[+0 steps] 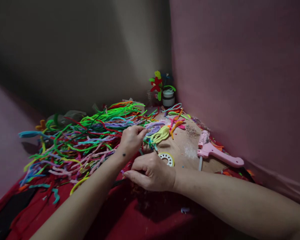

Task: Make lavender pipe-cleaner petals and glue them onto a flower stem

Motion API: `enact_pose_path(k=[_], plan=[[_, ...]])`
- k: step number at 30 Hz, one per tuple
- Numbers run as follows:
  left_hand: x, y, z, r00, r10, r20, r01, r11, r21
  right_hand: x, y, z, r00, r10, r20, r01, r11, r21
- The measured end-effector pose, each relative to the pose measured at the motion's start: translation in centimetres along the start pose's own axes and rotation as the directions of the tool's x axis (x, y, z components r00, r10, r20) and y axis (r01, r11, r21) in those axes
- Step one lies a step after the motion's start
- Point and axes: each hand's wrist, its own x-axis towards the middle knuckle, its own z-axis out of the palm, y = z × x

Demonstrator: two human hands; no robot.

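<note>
My left hand (132,140) is closed in a pinch at the edge of the pipe cleaner pile (90,133). By its fingertips are purple pipe cleaner loops (155,128) and pale yellow loops (161,134), which seem to stand off the board with a shadow beneath. A teal length (152,145) hangs below them. Nearer to me, my right hand (152,171) has its fingers curled and its thumb pressed toward the index finger; a small purple bit shows by the tip, but what it grips is hidden. Just behind that hand, a roll of tape (168,159) lies partly covered.
A pink glue gun (215,153) with a glue stick lies on the tan board (182,146) at right. Pink and orange pipe cleaner pieces (177,123) are behind. A white lidded jar (168,98) and red flower (155,85) stand in the corner. Red cloth (130,216) covers the front.
</note>
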Motion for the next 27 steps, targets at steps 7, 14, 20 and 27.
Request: enact_pose_path(k=[7,14,20,27], plan=[[0.4,-1.0,1.8,0.996,0.087,-0.001,-0.085,0.983,0.161,-0.1,0.3,0.3,1.0,0.007,-0.016,-0.007,1.0,0.016],[-0.4,-3.7,-1.6,0.99,0.086,-0.114,-0.06,0.974,0.217,-0.2,0.0,0.2,1.0,-0.001,0.002,0.001,1.0,-0.011],[2.5,-8.9,-5.0,0.969,-0.018,-0.247,0.104,0.935,0.339,-0.3,-0.2,0.3,0.999,0.025,0.032,-0.026,1.0,0.015],[4.4,-11.4,-5.4,0.993,0.008,-0.119,0.055,0.856,0.514,-0.2,-0.1,0.1,1.0,0.009,0.004,-0.009,1.0,0.018]])
